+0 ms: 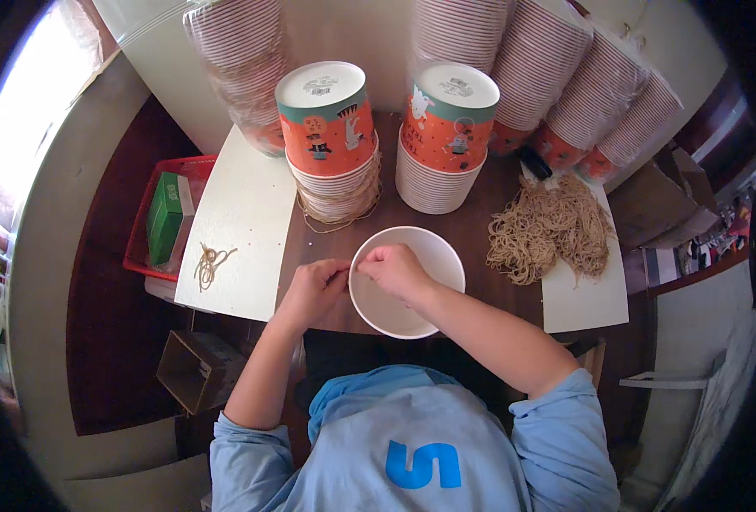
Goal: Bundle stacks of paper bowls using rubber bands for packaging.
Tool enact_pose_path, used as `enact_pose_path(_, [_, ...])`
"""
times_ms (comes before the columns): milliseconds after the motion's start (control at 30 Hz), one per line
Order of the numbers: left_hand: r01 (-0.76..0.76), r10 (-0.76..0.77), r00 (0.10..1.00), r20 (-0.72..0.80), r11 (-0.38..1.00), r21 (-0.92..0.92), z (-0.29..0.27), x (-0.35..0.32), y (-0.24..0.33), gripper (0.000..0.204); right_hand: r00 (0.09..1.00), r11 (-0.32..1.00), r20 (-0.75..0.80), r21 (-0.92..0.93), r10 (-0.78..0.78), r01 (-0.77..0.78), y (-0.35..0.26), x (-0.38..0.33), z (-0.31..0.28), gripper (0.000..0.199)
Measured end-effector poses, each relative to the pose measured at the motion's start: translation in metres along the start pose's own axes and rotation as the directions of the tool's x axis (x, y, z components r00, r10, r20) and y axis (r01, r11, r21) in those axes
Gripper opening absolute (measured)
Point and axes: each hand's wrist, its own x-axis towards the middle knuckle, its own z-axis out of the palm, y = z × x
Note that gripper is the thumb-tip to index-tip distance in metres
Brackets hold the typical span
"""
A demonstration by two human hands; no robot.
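The white tub (386, 311) between both hands looks unfinished: right hand (395, 271) has fingertips pressed together inside its rim; left hand's (314, 290) grip outside I can't judge. Behind the tub, the leftward stack (325, 128) wears cord (341, 207).

A round white paper tub (440, 263) is seen at the centre of the frame, with its open mouth turned up toward the camera. A smooth, plain white inside is shown, ringed by a thick, pale rim. The left part of the rim is touched from inside and outside, and the middle of the mouth is partly covered. The tub is positioned over the near edge of the brown counter (514, 303); its base is hidden
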Motion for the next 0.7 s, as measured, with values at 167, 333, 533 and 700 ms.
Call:
enact_pose_path(167, [-0.01,0.001,0.997,0.072,0.993,0.117,-0.004,-0.002,0.013,0.015,0.993,0.999,0.113,-0.029,-0.025,0.029,0.011,0.004,-0.006,0.016])
enact_pose_path(333, [0.14,-0.138,0.99,0.031,0.988,-0.066,0.017,-0.018,-0.003,0.013,0.949,0.988,0.315,-0.142,-0.013,0.06,0.0,-0.005,-0.028,0.014])
enact_pose_path(533, [0.387,-0.369,0.9,0.23,0.441,-0.81,0.027,-0.042,-0.015,0.004,0.925,0.991,0.357,-0.032,0.132,-0.129,-0.018,-0.036,-0.068,0.029])
enact_pose_path(700, [0.259,-0.199,0.954,0.225,0.167,-0.951,0.033,-0.073,-0.019,0.009,0.958,0.899,0.248,-0.373,-0.142,0.23,-0.046,-0.107,-0.072,0.04])
